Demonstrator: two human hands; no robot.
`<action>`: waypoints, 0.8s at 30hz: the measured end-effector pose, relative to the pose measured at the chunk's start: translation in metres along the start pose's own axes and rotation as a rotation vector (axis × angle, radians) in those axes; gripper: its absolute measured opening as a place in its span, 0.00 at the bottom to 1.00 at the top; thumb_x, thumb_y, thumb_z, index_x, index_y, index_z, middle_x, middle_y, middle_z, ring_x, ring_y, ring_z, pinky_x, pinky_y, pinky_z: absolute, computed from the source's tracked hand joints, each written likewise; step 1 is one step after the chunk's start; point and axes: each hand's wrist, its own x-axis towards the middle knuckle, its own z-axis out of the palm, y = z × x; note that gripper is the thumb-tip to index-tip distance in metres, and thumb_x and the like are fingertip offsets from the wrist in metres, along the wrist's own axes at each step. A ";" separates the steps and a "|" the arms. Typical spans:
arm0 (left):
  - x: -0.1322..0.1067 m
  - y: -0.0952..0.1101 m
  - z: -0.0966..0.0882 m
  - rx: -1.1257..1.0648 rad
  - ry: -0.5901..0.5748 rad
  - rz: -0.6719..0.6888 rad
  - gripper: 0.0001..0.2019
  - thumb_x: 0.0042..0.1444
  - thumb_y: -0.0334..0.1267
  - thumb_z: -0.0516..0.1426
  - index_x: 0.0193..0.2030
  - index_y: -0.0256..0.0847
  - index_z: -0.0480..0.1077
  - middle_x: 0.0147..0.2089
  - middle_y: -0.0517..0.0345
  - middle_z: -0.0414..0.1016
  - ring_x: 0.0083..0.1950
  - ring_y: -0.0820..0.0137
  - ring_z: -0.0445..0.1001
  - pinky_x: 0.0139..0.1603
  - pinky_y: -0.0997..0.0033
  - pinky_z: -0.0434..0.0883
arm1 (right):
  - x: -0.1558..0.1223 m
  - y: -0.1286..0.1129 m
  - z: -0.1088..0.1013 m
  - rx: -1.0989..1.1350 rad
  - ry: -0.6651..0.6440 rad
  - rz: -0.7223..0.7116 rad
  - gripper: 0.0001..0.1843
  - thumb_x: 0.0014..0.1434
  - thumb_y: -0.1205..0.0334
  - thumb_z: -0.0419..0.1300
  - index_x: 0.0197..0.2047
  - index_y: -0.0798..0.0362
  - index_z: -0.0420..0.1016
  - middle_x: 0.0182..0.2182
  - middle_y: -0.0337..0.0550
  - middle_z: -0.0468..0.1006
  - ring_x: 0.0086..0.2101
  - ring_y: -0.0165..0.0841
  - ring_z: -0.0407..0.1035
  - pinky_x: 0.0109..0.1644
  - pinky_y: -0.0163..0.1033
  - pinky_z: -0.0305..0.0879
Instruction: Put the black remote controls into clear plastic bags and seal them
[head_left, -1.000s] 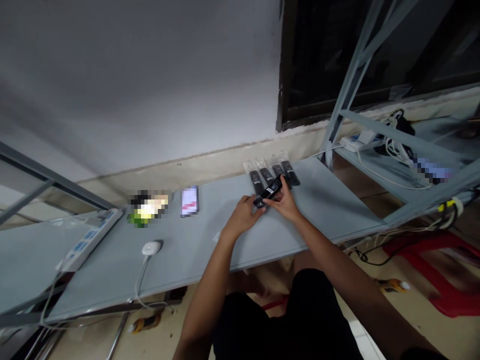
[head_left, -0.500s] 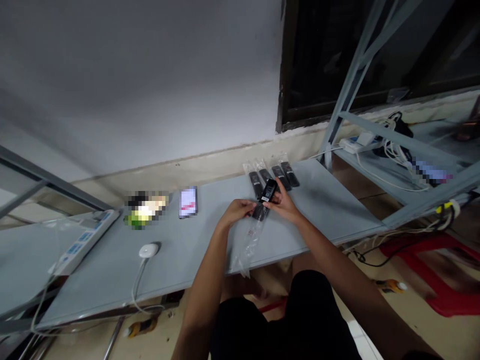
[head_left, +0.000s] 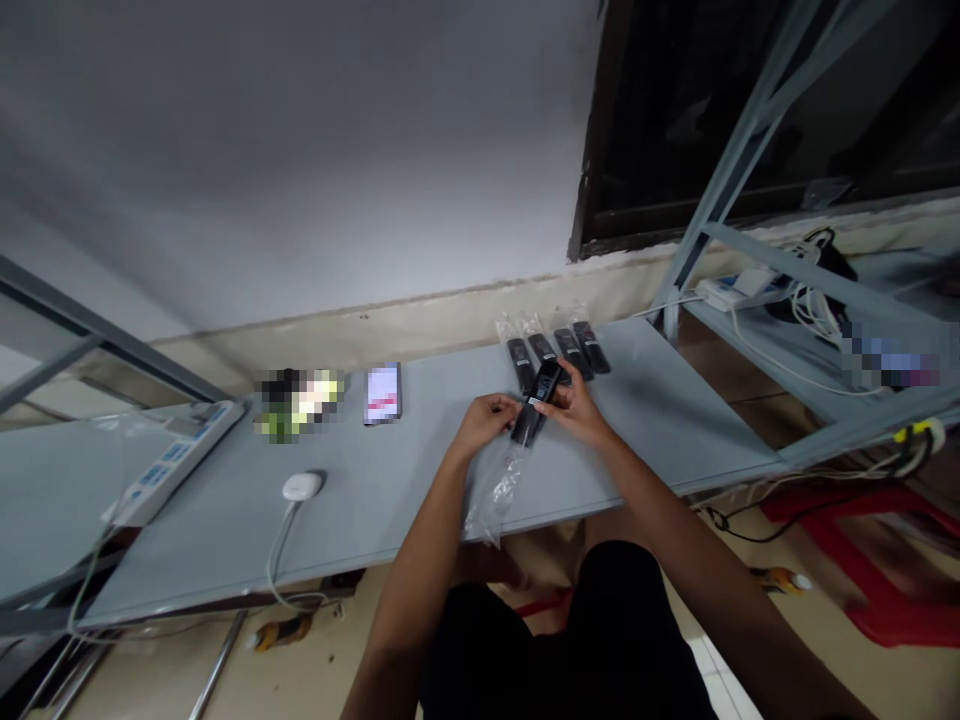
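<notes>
A slim black device (head_left: 547, 380), seemingly a remote control with a small white label, is tilted over the table's front half. My right hand (head_left: 581, 408) grips its upper part, with the thumb near the label. A clear plastic bag (head_left: 501, 490) covers its lower end and trails toward the table edge. My left hand (head_left: 487, 422) is pinched at the device's left side, seemingly on the bag's mouth; the exact contact is too small to see. Behind my hands, several similar black remote controls (head_left: 574, 352) lie side by side in clear bags.
On the grey table (head_left: 420, 480) lie a lit phone (head_left: 382, 393), a white charger-like piece (head_left: 301, 487) with a cable, and a blurred-out object (head_left: 298, 404). A power strip (head_left: 176, 462) is at the left. A metal frame (head_left: 697, 235) rises at right; a red stool (head_left: 885, 600) stands below.
The view has shifted slightly, so things on the table appear further right and higher. The black device now lines up more closely with its bagged lower end. Both hands keep their hold.
</notes>
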 end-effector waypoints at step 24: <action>0.003 -0.007 0.015 0.073 0.103 0.232 0.16 0.64 0.51 0.59 0.39 0.38 0.72 0.34 0.57 0.76 0.34 0.70 0.72 0.39 0.71 0.69 | -0.002 -0.011 -0.001 -0.338 -0.129 -0.022 0.22 0.64 0.40 0.63 0.34 0.52 0.80 0.29 0.40 0.79 0.33 0.36 0.72 0.40 0.40 0.66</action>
